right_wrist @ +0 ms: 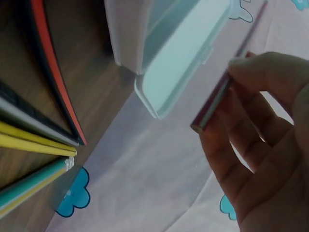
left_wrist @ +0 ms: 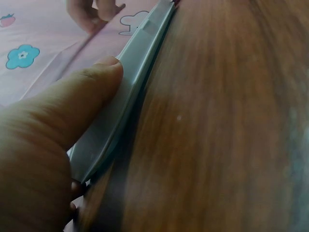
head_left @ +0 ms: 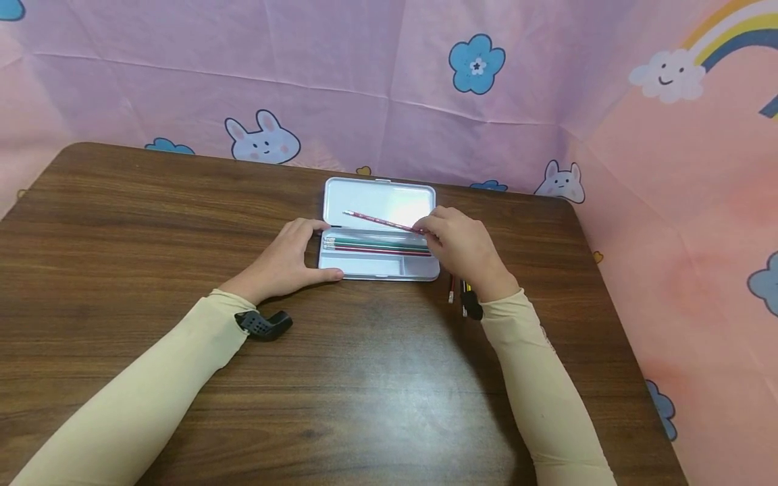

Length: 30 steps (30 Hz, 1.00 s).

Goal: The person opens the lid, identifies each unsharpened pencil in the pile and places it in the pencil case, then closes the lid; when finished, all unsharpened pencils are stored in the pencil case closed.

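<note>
A white pencil case (head_left: 365,265) lies on the table with its lid (head_left: 358,194) folded back. My left hand (head_left: 281,262) holds the case at its left end, thumb on the front edge and fingers at the back corner. In the left wrist view the thumb (left_wrist: 99,79) presses on the case's rim. My right hand (head_left: 467,246) pinches a patterned red pencil (head_left: 379,221) near one end, above the right part of the case. Its eraser end points left over the lid. Several green and red pencils (head_left: 379,248) lie side by side in the long rear compartment.
Right of the case, partly under my right wrist, lie more pencils: a red one (head_left: 452,290), a yellow one (right_wrist: 36,140) and a green one (right_wrist: 38,186) among them. A printed cloth (head_left: 340,81) hangs behind the brown table (head_left: 340,391).
</note>
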Motion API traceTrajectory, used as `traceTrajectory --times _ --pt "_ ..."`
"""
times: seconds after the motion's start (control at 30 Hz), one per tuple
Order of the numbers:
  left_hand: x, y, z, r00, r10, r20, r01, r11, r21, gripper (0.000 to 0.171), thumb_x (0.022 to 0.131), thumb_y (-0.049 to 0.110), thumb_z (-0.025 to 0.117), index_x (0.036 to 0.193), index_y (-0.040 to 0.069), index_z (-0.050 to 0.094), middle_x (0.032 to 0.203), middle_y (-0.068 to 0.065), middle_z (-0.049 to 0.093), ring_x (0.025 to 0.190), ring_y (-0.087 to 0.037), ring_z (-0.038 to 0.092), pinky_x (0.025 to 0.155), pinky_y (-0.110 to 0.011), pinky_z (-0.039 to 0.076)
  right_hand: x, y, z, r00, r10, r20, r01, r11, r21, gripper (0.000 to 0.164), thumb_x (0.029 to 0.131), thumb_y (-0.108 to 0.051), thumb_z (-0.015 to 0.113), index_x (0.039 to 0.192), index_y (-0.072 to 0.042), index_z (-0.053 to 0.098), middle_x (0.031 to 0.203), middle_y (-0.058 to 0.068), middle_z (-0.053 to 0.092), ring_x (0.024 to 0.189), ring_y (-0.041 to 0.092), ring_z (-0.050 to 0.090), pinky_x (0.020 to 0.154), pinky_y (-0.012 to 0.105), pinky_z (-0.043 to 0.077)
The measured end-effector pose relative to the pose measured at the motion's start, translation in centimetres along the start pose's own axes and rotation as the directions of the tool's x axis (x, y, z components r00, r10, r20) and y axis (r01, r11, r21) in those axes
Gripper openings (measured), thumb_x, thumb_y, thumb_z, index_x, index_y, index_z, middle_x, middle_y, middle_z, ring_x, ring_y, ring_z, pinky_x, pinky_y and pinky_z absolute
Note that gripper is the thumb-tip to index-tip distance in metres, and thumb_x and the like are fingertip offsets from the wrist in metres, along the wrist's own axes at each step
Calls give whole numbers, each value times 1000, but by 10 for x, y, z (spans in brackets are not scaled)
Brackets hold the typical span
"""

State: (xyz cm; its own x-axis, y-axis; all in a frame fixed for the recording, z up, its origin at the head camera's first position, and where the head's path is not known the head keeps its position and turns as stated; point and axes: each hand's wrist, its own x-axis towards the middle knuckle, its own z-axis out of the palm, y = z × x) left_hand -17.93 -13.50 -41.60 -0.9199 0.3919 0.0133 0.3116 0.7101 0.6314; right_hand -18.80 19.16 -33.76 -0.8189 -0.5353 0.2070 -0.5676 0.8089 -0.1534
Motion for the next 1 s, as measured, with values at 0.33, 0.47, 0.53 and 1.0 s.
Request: traceTrajectory --times 0.33,0.47,0.53,1.0 --pt "-1 0 1 1000 -7 10 7 1000 -10 103 81 69 77 154 8 38 153 -14 40 143 -33 35 117 -57 33 3 -5 14 987 25 156 -20 999 -37 24 100 -6 63 113 -18 79 111 2 73 107 21 66 79 43 57" --pt "0 -1 1 1000 -2 1 2 1000 -11 103 81 69 77 154 9 38 153 -13 41 142 -32 35 117 -57 33 6 -7 20 989 -4 151 12 998 -54 23 101 -7 61 112 -17 79 106 1 73 99 19 66 75 37 57" --pt "0 -1 1 1000 0 2 1 1000 -11 103 81 69 77 155 9 38 153 -14 41 142 -32 35 116 -57 33 7 -8 22 989 -13 148 21 998 -52 21 101 -8 62 111 -17 79 104 1 72 96 19 66 75 36 57" --pt "1 0 1 1000 2 -1 -2 1000 -7 103 82 68 77 155 7 37 153 -14 40 142 -33 35 117 -57 33 10 -6 26 989 -26 146 24 1000 14 19 100 -5 64 110 -13 79 102 3 73 91 18 66 79 37 57"
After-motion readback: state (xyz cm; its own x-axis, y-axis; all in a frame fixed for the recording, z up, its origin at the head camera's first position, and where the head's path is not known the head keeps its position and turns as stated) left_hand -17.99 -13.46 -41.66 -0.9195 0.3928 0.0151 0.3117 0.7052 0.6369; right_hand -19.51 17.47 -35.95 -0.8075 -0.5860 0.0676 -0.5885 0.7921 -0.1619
